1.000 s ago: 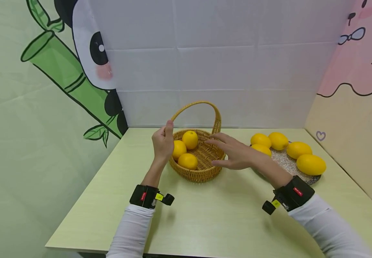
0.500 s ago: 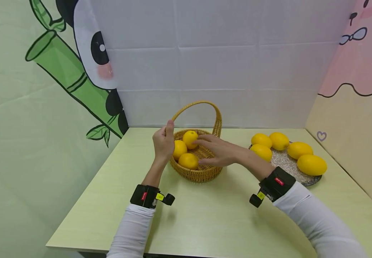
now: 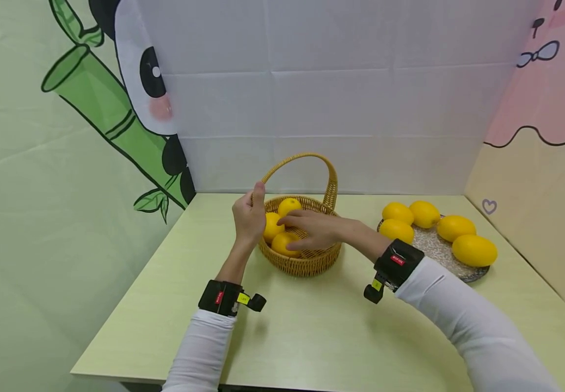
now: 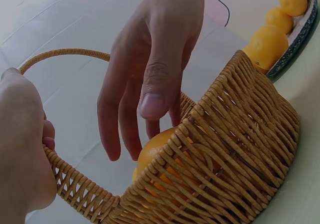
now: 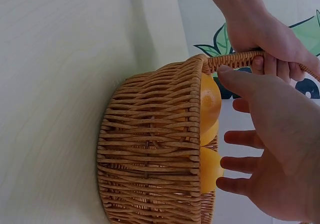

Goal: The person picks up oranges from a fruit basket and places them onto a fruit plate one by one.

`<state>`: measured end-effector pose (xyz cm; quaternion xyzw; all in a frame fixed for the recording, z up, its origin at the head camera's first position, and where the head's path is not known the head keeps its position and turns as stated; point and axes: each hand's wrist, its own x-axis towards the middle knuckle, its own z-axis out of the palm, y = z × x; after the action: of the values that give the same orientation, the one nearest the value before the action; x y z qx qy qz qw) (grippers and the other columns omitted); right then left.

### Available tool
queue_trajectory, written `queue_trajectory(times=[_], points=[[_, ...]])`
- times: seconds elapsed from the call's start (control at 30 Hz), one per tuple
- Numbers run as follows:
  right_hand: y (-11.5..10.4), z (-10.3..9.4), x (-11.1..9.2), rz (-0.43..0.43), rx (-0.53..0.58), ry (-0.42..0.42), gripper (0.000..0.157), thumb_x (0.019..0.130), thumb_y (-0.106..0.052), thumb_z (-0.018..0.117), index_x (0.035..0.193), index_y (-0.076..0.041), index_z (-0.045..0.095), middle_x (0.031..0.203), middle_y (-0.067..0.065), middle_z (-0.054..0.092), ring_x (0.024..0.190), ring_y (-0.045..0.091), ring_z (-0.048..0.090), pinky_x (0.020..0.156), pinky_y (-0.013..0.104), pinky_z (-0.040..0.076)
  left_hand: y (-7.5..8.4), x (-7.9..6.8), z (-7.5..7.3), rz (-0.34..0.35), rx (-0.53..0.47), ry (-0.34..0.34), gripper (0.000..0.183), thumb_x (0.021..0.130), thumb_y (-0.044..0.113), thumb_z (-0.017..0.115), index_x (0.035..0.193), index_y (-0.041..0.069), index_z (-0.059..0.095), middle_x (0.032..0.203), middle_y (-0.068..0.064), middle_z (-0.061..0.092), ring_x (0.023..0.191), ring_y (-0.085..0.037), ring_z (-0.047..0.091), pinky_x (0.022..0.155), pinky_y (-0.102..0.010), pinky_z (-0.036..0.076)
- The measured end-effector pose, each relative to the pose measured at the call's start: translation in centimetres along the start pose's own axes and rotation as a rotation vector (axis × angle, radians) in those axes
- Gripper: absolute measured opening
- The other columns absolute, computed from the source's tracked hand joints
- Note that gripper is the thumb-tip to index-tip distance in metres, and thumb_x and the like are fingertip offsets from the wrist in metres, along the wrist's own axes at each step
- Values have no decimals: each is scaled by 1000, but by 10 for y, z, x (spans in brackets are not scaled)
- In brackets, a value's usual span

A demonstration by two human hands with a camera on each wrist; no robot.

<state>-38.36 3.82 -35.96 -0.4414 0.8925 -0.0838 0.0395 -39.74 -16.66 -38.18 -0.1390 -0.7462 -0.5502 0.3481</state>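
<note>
In the head view my left hand [image 3: 249, 219] grips the left side of the handle [image 3: 331, 182] of a round wicker basket [image 3: 302, 267]. Three oranges lie in the basket's left part; one orange [image 3: 289, 205] is at the back and another orange [image 3: 282, 243] at the front. My right hand [image 3: 314, 230] hovers over the basket, fingers extended and slightly spread, partly covering the fruit. From the left wrist, that hand's fingers hang just above an orange [image 4: 155, 146]. The right wrist view shows its palm holding nothing, beside the oranges [image 5: 210, 101].
To the right on the table [image 3: 312, 337] stands a speckled plate [image 3: 431, 247] with several yellow, lemon-shaped fruits [image 3: 474, 250]. A grey cloth wall [image 3: 326, 103] rises behind the table's back edge, and printed cloths hang at both sides.
My right hand has moved left from the basket's right rim to above the oranges, its fingers still extended. The left hand keeps its grip on the handle, and the basket stays put.
</note>
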Motion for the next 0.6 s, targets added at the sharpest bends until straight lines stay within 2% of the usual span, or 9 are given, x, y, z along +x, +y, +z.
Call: queue_trajectory(times=[0.37, 0.6], points=[[0, 8, 21, 13, 87, -38, 63, 104, -49, 55, 153, -11, 49, 151, 9, 51, 136, 23, 43, 114, 44, 37, 2, 0, -1, 0, -8, -8, 63, 107, 53, 45, 60, 14, 35, 53, 1, 28, 42, -15, 23, 40, -22, 14], [-3, 17, 28, 51, 164, -69, 60, 105, -48, 54, 151, -10, 52, 142, 4, 58, 124, 19, 54, 108, 42, 43, 1, 0, -2, -9, -14, -12, 63, 107, 53, 45, 59, 14, 34, 53, 1, 27, 42, -14, 23, 39, -22, 14]])
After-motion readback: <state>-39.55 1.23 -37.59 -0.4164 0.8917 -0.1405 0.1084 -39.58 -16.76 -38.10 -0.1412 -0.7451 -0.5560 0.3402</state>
